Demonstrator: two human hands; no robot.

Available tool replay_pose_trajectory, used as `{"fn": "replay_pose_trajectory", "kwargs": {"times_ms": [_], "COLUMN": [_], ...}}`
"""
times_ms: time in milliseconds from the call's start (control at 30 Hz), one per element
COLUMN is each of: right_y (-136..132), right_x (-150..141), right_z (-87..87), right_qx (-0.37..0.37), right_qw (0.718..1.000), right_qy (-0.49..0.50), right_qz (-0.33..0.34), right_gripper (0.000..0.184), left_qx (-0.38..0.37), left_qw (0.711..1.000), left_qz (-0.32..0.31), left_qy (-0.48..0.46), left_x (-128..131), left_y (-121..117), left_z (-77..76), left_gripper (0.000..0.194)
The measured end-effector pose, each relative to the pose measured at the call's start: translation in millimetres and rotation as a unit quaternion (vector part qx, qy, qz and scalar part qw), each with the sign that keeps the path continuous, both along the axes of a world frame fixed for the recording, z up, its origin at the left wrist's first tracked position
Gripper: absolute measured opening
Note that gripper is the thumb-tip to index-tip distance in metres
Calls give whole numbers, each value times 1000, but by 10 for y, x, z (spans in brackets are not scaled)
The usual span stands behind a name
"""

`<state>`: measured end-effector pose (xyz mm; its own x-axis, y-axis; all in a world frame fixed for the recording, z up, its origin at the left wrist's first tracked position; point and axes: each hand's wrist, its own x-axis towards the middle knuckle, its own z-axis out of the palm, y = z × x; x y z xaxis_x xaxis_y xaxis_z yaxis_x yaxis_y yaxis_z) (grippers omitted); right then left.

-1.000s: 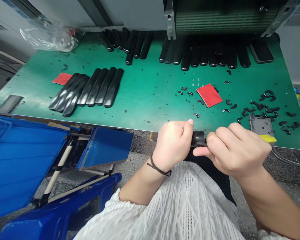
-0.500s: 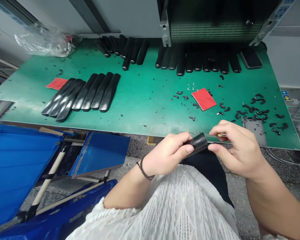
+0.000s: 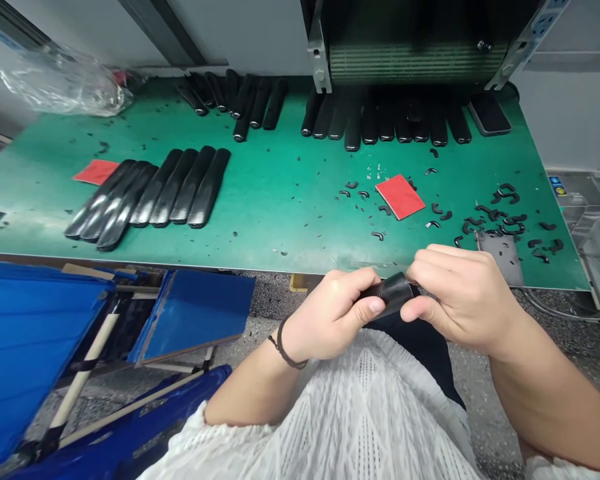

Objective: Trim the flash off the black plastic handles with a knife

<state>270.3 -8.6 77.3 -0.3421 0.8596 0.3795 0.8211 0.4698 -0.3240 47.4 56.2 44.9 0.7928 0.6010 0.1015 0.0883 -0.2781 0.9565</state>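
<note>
The left hand (image 3: 330, 317) and right hand (image 3: 460, 300) meet just off the front edge of the worktop (image 3: 290, 223), with a short black tubular piece (image 3: 391, 294) held between them, above the person's lap. The left fingers (image 3: 340, 293) curl around its near end, and the left thumb presses along its side. The right fingers (image 3: 450, 267) are clamped over the far end from above, with the right thumb beneath it. Where the two hands close on it, the view is poor, so the piece's exact end shape is hard to make out. A dark cord bracelet (image 3: 283, 347) circles the left wrist, and a white knit top (image 3: 360, 413) covers the torso below.

The green worktop carries long black moulded strips: eight lie side by side at the left-centre (image 3: 180, 187), and more stand in rows along the back (image 3: 380, 120). Two red pads lie apart, one near the middle (image 3: 400, 197) and one beside the left group (image 3: 97, 171). Small black C-shaped offcuts (image 3: 500, 220) are scattered at the right, around a grey metal plate (image 3: 500, 257) — the nearest items to the right hand. Left of the person sits a blue plastic crate (image 3: 30, 347), and a clear plastic bag (image 3: 65, 83) lies at the back corner.
</note>
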Motion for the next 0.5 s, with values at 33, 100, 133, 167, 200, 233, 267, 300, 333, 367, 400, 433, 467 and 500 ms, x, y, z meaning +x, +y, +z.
{"fn": "replay_pose_trajectory", "kwargs": {"times_ms": [33, 100, 133, 167, 200, 233, 267, 300, 333, 367, 400, 433, 467, 500], "right_y": [-6, -17, -23, -27, -31, -34, -34, -33, -29, -23, -16, -8, 1, 9], "right_x": [-2, -3, -1, 5, 13, 24, 35, 46, 56, 63, 67, 68, 67, 62], "right_z": [-21, -69, -94, -116, -135, -149, -156, -156, -150, -139, -124, -106, -89, -72], "right_qx": [27, 88, 117, 141, 153, 154, 145, 130, 113, 97, 85, 74, 65, 58], "right_qw": [1000, 995, 992, 989, 988, 988, 989, 991, 993, 995, 996, 997, 997, 998], "right_qy": [-11, -32, -37, -36, -29, -18, -7, 1, 4, 1, -5, -14, -22, -31], "right_qz": [-11, -23, -23, -18, -12, -7, -5, -6, -10, -13, -17, -20, -21, -22], "right_gripper": [60, 57, 54, 50, 46, 41, 35, 30, 28, 29, 34, 39, 44, 48], "left_qx": [-13, -47, -69, -95, -124, -153, -178, -197, -207, -211, -210, -206, -201, -196], "left_qw": [1000, 999, 998, 995, 992, 988, 984, 980, 978, 977, 978, 978, 979, 980], "left_qz": [4, 6, 5, 4, 4, 4, 6, 7, 7, 5, 2, -1, -2, -2], "left_qy": [-4, -5, -3, -1, -2, -3, -6, -9, -11, -11, -11, -11, -12, -11], "left_x": [8, 20, 23, 24, 23, 22, 22, 23, 26, 32, 39, 47, 55, 62], "left_y": [-7, -16, -19, -21, -23, -25, -28, -31, -34, -36, -38, -40, -41, -42], "left_z": [-8, -26, -35, -43, -49, -51, -50, -45, -35, -22, -6, 10, 25, 38], "left_gripper": [48, 47, 46, 45, 44, 44, 45, 45, 46, 46, 46, 45, 45, 45]}}
